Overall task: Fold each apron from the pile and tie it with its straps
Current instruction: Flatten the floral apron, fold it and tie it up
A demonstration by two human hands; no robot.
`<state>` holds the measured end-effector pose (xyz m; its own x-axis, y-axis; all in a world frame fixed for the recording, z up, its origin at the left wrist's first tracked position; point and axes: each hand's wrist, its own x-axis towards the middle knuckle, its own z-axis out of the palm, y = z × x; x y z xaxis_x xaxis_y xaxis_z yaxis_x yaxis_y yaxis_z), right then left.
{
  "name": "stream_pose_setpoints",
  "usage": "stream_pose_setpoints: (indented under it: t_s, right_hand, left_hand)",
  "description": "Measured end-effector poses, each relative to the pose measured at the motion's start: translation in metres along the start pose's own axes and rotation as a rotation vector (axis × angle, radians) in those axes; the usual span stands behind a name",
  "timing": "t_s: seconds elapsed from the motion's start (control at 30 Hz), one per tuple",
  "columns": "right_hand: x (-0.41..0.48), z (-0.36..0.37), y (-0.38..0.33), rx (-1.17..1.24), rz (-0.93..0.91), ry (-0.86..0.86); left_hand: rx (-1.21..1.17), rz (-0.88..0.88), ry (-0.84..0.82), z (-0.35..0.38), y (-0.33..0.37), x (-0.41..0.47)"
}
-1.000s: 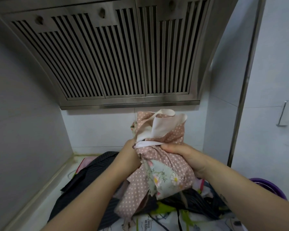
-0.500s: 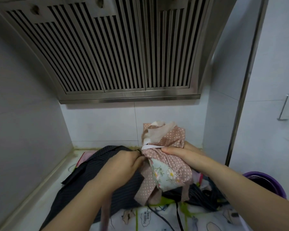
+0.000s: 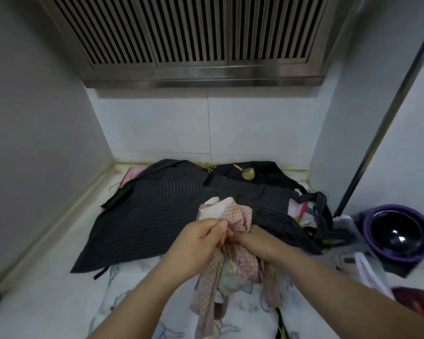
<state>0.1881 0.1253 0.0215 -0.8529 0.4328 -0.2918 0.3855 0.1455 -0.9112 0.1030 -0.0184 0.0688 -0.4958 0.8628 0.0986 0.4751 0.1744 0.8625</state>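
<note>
Down comes the bundle point(image 3: 231, 214), now just over the pile point(image 3: 157, 211); left hand point(image 3: 201, 239) pinches it, right hand point(image 3: 255, 241) grips it. Knot tightening, likely.

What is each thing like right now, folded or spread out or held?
Pink polka-dot apron: bunched up, held, not tied.
Straps: dangling loose.
Left hand: gripping the apron's top.
Right hand: gripping the apron's side.
Dark striped apron: spread out, unfolded.
Black apron: crumpled at the back, unfolded.
Purple basin: upright, open side up.
</note>
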Motion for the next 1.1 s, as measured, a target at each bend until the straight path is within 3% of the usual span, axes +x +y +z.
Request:
stream_pose_setpoints:
  t_s: [0.1,0.23,0.4,0.5,0.57,0.6,0.67,0.77,0.83,0.97,1.1]
  right_hand:
    - [0.001,0.02,0.023,0.093,0.02,-0.034]
    - [0.013,0.035,0.064,0.1,0.184,-0.109]
    - [0.018,0.035,0.096,0.061,0.299,-0.09]
    - [0.014,0.017,0.094,0.22,0.415,-0.215]
    - [0.008,-0.007,0.09,0.296,0.493,-0.328]
    - [0.004,-0.019,0.086,0.245,0.524,-0.366]
    - [-0.004,-0.038,0.079,-0.137,0.518,-0.401]
    - [-0.017,-0.055,0.061,-0.781,0.358,-0.419]
    - [-0.026,-0.055,0.051,-0.95,0.181,-0.435]
    - [-0.039,-0.041,0.041,-0.936,-0.05,-0.432]
    - [-0.029,-0.019,0.034,-0.828,-0.129,-0.331]
  left_hand:
    - [-0.229,-0.07,0.076,0.028,-0.033,-0.006]
    - [-0.324,-0.218,0.025,0.06,-0.078,-0.016]
    - [-0.578,-0.687,-0.111,0.084,-0.111,-0.013]
    - [-0.293,-0.454,-0.238,0.084,-0.135,-0.014]
    - [-0.195,-0.372,-0.233,0.085,-0.118,-0.013]
    - [-0.15,-0.318,-0.224,0.088,-0.112,-0.013]
    - [-0.027,-0.197,-0.273,0.092,-0.106,-0.013]
    - [0.176,-0.128,-0.266,0.106,-0.099,-0.003]
    - [0.179,-0.117,-0.224,0.112,-0.1,0.0]
    - [0.271,-0.15,-0.212,0.117,-0.098,0.007]
    - [0.411,-0.188,-0.237,0.124,-0.09,0.005]
